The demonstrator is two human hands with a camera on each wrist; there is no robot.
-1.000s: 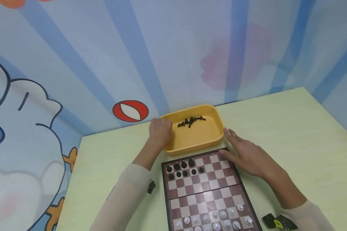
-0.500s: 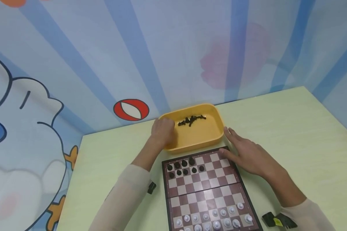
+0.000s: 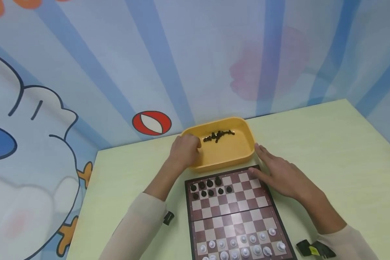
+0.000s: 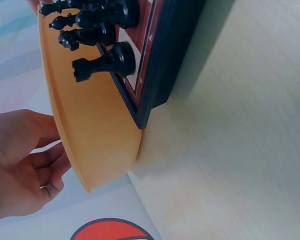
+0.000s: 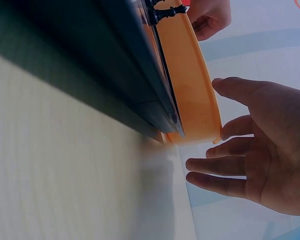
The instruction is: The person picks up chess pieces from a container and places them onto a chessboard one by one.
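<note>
The yellow tray (image 3: 225,153) stands on the bench (image 3: 328,144), just beyond the chessboard (image 3: 233,207); loose black chess pieces (image 3: 217,136) lie heaped toward its far side. Left hand (image 3: 185,148): over the tray's left end, fingers curled; whether they pinch anything cannot be told. Right hand (image 3: 277,173): fingers straight and apart, beside the tray's right end; contact with the rim is unclear. On the chessboard, nine upright black pieces (image 3: 211,192) form two rows at the far left, a rook (image 4: 105,62) at the corner; white pieces (image 3: 245,252) occupy the near end. Behind: a blue-striped wall (image 3: 208,65) bearing a red-and-white ball print (image 3: 151,122).
</note>
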